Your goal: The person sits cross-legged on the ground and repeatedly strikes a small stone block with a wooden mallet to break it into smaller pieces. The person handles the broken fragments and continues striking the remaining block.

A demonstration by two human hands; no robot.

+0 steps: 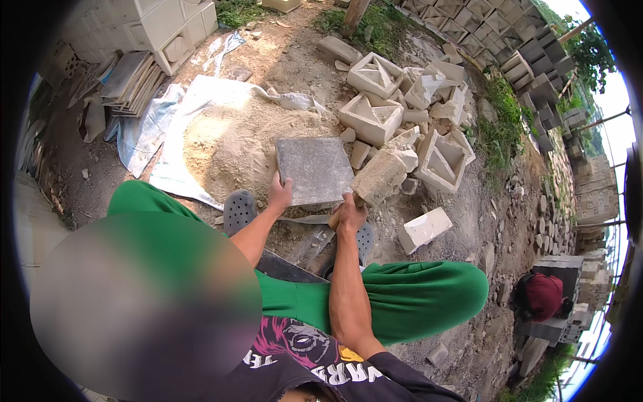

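A flat, square grey board (315, 171) lies tilted in front of me, between my knees and the sand. My left hand (280, 193) grips its left edge, thumb on top. At its near right corner my right hand (351, 216) is closed around a light wooden handle (333, 220), knuckles against the board. A greyish blade (313, 242) shows below that handle; whether the two are joined I cannot make out. Just beyond the board, a heap of pale sand (231, 137) is spread on a white sheet (175, 173).
Broken hollow blocks (372, 119) and rubble pile up to the right, with a pale block (425, 230) nearer me. Thin boards (134, 84) are stacked at the far left beside large white blocks (161, 30). A dark red rounded object (544, 297) sits at the far right.
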